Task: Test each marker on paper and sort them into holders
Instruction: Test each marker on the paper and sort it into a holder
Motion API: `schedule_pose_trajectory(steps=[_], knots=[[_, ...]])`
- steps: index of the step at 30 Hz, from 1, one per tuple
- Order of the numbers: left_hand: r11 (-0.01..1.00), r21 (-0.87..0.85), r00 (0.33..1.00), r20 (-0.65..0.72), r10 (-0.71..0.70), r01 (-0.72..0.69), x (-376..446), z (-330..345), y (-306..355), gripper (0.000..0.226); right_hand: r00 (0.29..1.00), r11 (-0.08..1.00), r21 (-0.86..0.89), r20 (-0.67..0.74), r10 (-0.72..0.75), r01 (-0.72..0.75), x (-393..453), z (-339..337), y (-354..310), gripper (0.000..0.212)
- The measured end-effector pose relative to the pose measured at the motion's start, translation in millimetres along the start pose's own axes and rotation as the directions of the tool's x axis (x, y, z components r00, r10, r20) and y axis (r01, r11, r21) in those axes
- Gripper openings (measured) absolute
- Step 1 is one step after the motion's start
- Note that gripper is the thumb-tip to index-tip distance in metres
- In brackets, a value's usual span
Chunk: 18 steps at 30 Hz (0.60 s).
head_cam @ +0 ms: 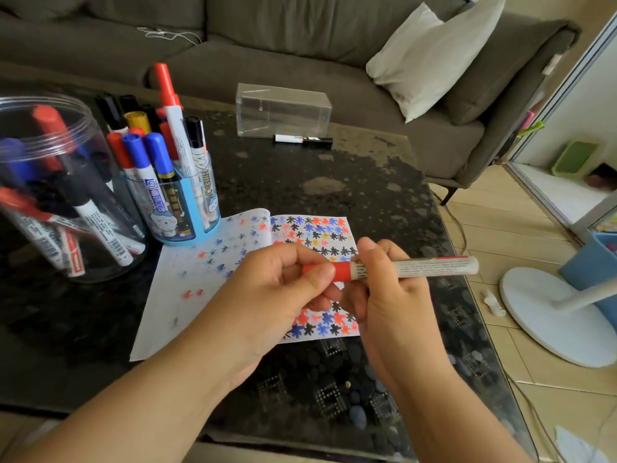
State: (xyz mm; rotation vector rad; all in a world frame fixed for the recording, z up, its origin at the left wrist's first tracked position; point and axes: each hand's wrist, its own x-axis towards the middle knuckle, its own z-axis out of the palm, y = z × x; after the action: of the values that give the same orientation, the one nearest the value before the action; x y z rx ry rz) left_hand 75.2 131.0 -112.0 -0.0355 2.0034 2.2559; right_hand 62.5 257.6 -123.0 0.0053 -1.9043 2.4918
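I hold a red-capped marker [414,267] level above the open notebook [207,272], whose pages are covered in red, blue and black star marks. My left hand [283,282] pinches the red cap [340,271]. My right hand [387,295] grips the white barrel just beside the cap. At the left stands a blue-based holder [187,208] full of upright markers. A big clear jar [50,182] further left holds several red, blue and black markers. A clear rectangular box [283,110] stands at the table's far side, with one black-capped marker [303,139] lying in front of it.
The dark glass table [350,182] ends near my right elbow. A grey sofa [300,45] with a pale cushion [430,51] runs behind it. A white fan base [551,315] and a blue bin [591,265] stand on the tiled floor at the right.
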Motion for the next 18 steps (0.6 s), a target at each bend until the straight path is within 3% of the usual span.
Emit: schedule_pose_trajectory(steps=[4,6,8,10,12,15,18], knots=[[0.986,0.133,0.975,-0.181,0.128,-0.104,5.3,-18.4,6.7,0.004,0.961,0.948,-0.19,0.056,0.271,-0.256,-4.4,9.4,-1.9,0.045],[0.979,0.145,0.954,-0.243,0.178,-0.145,6.9,-31.6,12.2,0.004,0.949,0.86,-0.425,0.004,0.314,-0.283,-8.0,7.2,-0.7,0.046],[0.969,0.174,0.936,-0.279,0.217,-0.173,4.3,-45.8,18.2,0.005,0.987,0.751,-0.646,-0.023,0.156,-0.134,-12.0,5.3,-0.8,0.042],[0.961,0.196,0.925,-0.292,0.245,-0.192,1.1,-56.1,21.7,0.008,0.999,0.698,-0.715,0.032,-0.007,0.028,-16.8,8.4,-4.2,0.024],[0.953,0.216,0.916,-0.296,0.27,-0.212,-4.5,-68.7,23.1,0.023,0.991,0.666,-0.737,0.133,-0.021,0.113,-21.6,22.5,-8.5,0.004],[0.939,0.259,0.912,-0.284,0.297,-0.226,-15.9,-86.2,26.5,0.039,0.95,0.629,-0.735,0.312,-0.021,0.255,-25.0,51.6,-10.7,0.018],[0.926,0.301,0.915,-0.259,0.308,-0.226,-28.4,-102.0,31.5,0.041,0.894,0.578,-0.719,0.446,-0.043,0.386,-23.0,88.8,-13.8,0.023]])
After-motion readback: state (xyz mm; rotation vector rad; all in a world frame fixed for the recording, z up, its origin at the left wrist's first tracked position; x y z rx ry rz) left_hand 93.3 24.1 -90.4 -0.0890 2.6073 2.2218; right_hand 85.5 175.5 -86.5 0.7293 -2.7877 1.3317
